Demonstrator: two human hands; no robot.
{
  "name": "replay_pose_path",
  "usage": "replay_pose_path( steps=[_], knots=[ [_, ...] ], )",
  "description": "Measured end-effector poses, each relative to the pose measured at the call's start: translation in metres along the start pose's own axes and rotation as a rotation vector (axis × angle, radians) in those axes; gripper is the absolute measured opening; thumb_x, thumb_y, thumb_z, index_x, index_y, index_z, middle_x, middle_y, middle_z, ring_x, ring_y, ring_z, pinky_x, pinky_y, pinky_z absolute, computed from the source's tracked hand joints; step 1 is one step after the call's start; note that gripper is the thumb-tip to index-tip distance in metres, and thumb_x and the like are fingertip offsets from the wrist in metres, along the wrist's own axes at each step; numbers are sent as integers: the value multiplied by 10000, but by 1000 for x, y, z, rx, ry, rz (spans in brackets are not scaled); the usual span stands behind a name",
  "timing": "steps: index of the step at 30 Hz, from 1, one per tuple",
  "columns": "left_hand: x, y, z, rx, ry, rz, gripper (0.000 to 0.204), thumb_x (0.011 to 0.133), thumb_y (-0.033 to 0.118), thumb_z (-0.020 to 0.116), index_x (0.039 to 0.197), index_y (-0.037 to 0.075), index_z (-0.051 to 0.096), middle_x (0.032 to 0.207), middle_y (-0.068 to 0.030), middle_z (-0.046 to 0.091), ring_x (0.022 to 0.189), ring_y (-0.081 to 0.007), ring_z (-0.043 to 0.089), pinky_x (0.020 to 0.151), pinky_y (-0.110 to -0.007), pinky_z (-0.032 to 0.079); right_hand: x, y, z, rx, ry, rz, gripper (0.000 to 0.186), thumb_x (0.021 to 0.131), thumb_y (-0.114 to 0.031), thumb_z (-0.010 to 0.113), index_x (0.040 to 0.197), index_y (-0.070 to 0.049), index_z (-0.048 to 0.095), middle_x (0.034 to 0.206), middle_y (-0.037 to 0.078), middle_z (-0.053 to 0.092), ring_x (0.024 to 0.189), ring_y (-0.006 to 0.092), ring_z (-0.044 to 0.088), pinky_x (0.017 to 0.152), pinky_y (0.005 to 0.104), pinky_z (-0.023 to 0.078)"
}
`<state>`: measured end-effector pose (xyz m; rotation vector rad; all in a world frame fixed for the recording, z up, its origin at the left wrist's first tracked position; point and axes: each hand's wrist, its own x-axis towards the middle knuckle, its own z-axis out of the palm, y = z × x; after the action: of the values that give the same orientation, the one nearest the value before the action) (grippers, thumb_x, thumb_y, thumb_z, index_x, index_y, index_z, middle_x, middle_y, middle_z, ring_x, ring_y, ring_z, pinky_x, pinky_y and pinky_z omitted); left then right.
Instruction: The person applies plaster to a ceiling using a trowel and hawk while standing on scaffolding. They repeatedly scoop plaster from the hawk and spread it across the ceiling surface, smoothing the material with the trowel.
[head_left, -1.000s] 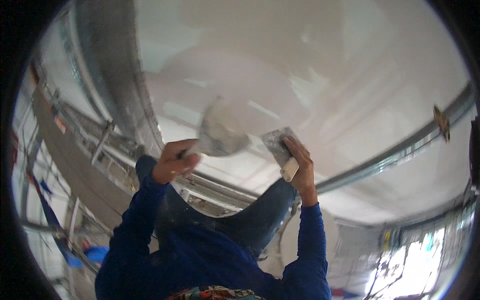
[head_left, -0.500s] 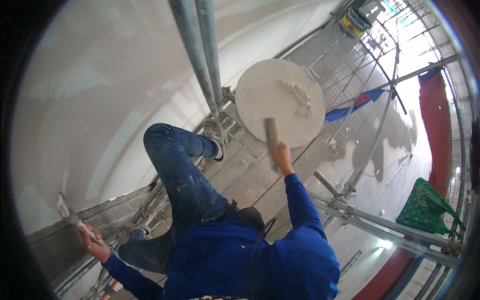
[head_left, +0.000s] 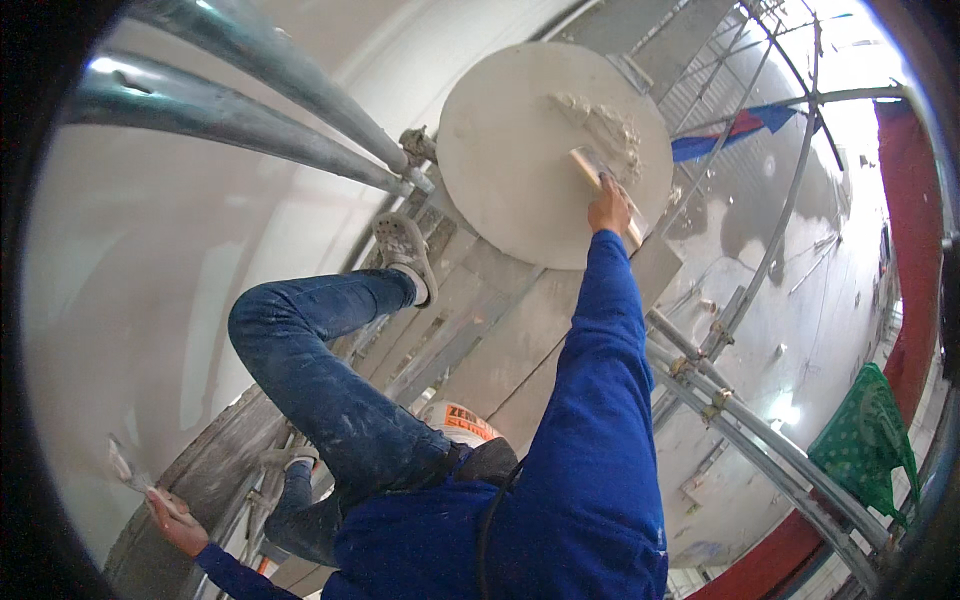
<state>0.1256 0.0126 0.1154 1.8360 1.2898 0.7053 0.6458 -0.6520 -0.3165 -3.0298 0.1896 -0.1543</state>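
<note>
My right hand (head_left: 608, 210) is closed around a plastering trowel (head_left: 587, 166), held over the round pale board (head_left: 500, 130). The trowel's end lies close to a ridge of wet plaster (head_left: 605, 125) on that board; whether it touches the plaster I cannot tell. At the lower left, near the wall, my left hand (head_left: 180, 525) grips the handle of a putty knife (head_left: 122, 462). Pale material shows on the knife's blade. My right arm is stretched out far forward, while my left stays low at the side.
Thick scaffold tubes (head_left: 240, 130) cross the upper left in front of the smooth wall (head_left: 130, 260). Planks (head_left: 470, 300) with gaps lie underfoot. More tubes (head_left: 760, 430) run along the right, where a green dotted bag (head_left: 865, 435) hangs. A white bucket (head_left: 455, 420) stands near my waist.
My right hand has moved the trowel forward, from the board's near edge to beside the plaster. My body has leaned forward, and the left scaffold tubes look nearer. My left hand still holds the putty knife.
</note>
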Motion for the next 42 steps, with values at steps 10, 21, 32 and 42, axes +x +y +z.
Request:
replay_pose_path(
  steps=[10, 21, 32, 42],
  knots=[
    [21, -18, 51, 18, -56, -19, 324, 973, 418, 546, 992, 95, 548, 817, 17, 485, 642, -62, 422, 558, -222, 334, -7, -17, -7, 180, -441, 46, 514, 845, -97, 530, 1345, -213, 508, 1361, 103, 543, 1264, 309, 487, 1029, 488, 389],
    [39, -37, 64, -224, -8, -80, 299, 967, 380, 573, 1062, 96, 561, 835, 18, 499, 690, -49, 457, 552, -217, 341, -13, -57, 2, 98, -577, -14, 632, 747, -66, 553, 1343, -276, 532, 1209, 131, 631, 1146, 352, 578, 971, 485, 462],
    [16, -45, 5, -126, 78, -181, 235, 965, 332, 587, 1032, 112, 543, 818, 27, 510, 616, -35, 465, 518, -203, 366, 113, -99, 38, 9, -422, -136, 478, 850, -110, 533, 1310, -243, 533, 1200, 127, 628, 1097, 339, 601, 920, 474, 490],
    [-6, -51, 46, -389, 284, -121, 259, 951, 326, 607, 1020, 78, 578, 787, 25, 518, 609, -51, 460, 524, -215, 349, -7, -82, -10, -118, -662, -239, 409, 879, -200, 518, 1262, -323, 590, 1255, 96, 613, 1145, 294, 587, 989, 484, 456]
  ],
)
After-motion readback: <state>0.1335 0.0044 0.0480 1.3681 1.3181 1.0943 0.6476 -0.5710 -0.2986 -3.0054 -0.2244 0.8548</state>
